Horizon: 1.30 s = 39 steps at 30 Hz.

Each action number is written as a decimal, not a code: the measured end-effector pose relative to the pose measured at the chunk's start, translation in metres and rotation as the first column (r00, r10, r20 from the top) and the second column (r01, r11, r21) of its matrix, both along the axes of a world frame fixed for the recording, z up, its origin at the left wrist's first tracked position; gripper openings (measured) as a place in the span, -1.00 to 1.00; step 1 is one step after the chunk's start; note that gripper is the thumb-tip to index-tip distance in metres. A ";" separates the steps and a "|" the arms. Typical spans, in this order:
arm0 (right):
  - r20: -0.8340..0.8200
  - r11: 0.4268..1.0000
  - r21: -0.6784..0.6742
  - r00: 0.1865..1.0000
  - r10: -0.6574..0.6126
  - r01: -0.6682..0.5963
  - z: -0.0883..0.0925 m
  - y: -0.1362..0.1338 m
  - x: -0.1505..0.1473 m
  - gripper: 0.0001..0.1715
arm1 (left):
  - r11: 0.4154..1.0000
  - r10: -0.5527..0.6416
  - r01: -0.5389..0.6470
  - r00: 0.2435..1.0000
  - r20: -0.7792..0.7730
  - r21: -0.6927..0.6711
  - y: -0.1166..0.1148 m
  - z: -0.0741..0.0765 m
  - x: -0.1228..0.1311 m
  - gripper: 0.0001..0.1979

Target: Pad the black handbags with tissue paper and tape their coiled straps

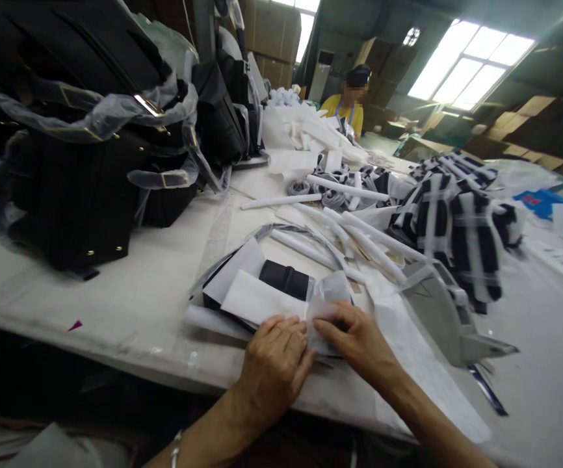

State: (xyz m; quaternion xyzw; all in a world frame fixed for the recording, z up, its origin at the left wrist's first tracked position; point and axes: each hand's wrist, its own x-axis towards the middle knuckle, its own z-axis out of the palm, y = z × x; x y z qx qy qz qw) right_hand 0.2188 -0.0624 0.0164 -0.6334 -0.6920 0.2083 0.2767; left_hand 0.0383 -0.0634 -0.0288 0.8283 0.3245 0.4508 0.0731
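Note:
A black bag [213,292] lies on the table in front of me, partly covered by white wrapping sheets [257,298]. A black strap piece [286,279] shows in its middle. My left hand [276,364] rests on the near edge of the white sheet, fingers stretched out and lying flat. My right hand [359,338] pinches a translucent wrapping sheet [327,296] at the bag's right side, thumb and fingers together. Behind the bag curves its handle [305,231], wrapped in clear plastic. The bag's underside is hidden.
A grey tape dispenser [432,312] stands to the right. Several plastic-wrapped black bags [81,188] are piled at the left. Farther back lie white rolled strips [354,188] and striped black-and-white bundles [447,221]. A person in yellow [358,117] is across the table [164,292].

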 end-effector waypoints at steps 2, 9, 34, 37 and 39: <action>-0.040 0.997 -0.075 0.999 -0.011 0.008 0.003 0.004 0.002 -0.68 | 1.000 0.016 -0.016 1.000 0.002 0.008 0.003 -0.002 0.003 -0.89; -0.112 0.986 -0.157 0.991 -0.072 0.054 0.004 0.023 0.008 -0.73 | 0.997 0.069 -0.068 0.998 -0.010 0.030 0.008 -0.003 0.009 -0.86; -0.041 0.953 -0.122 0.958 -0.284 0.278 -0.028 0.040 0.017 -0.80 | 0.994 -0.104 0.105 0.952 -0.288 -0.010 0.014 0.009 -0.003 -0.68; -0.233 0.945 -0.150 0.919 -0.320 0.291 -0.023 0.041 0.019 -0.79 | 0.996 -0.085 0.093 0.961 -0.265 0.018 0.013 0.006 -0.002 -0.72; -0.411 0.941 -0.179 0.847 -0.337 0.288 -0.012 0.031 0.027 -0.72 | 0.995 -0.073 0.087 0.965 -0.252 0.042 0.013 0.003 -0.002 -0.73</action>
